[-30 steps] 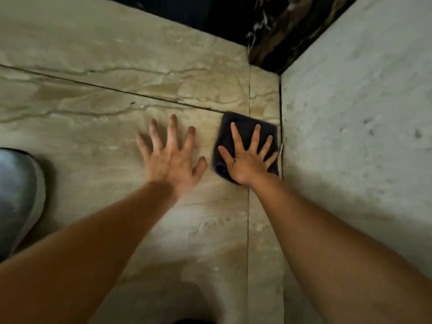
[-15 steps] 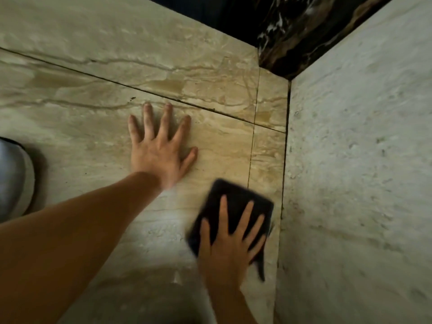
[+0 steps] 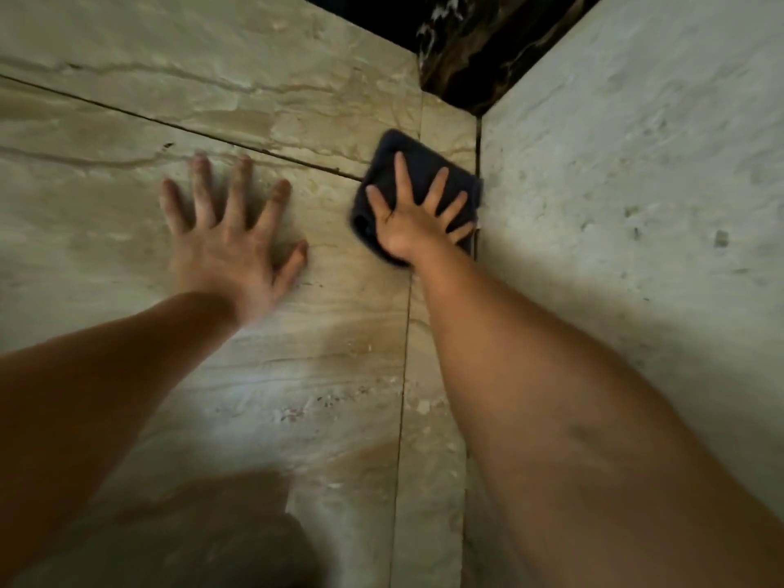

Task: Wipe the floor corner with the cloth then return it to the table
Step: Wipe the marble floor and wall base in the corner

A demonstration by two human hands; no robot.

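A dark folded cloth [image 3: 418, 152] lies flat on the beige marble floor [image 3: 322, 375], close to the floor corner [image 3: 476, 120] where the floor meets the wall. My right hand [image 3: 413, 224] presses down on the cloth with its fingers spread, and the cloth's right edge touches the wall. My left hand [image 3: 229, 244] rests flat on the bare floor to the left of the cloth, fingers apart and holding nothing. The table is not in view.
A pale rough stone wall [image 3: 636, 184] rises along the right side. A black veined marble skirting [image 3: 466, 48] closes the corner at the top. Dark tile joints cross the floor. A dark blurred shape [image 3: 212, 541] fills the bottom centre.
My right hand has pushed the cloth from near me back up along the wall toward the corner. My left hand has stayed planted on the floor.
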